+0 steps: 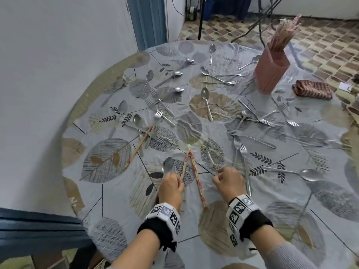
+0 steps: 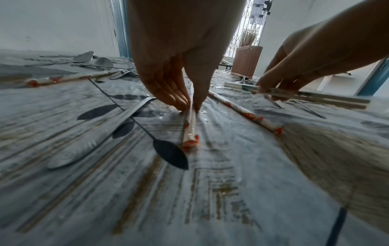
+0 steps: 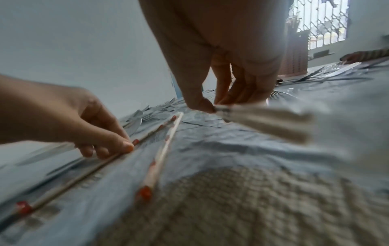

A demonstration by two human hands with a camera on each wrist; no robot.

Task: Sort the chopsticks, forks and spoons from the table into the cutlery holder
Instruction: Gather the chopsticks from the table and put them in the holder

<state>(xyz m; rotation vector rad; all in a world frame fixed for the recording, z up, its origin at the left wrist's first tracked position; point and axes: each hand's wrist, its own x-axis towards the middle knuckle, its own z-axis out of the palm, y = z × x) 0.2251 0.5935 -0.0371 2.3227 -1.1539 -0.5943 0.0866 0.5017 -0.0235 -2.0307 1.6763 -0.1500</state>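
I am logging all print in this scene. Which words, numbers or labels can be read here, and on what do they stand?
No text here can be read for certain.
Orange print on the loose chopstick: letters, but too blurred to read.
Wrist bands: black-and-white square code patterns, no words.
Cutlery holder: no label visible.

1 holder [image 1: 271,68], 1 cloth [image 1: 313,91], approx 4 loose chopsticks, 2 hands.
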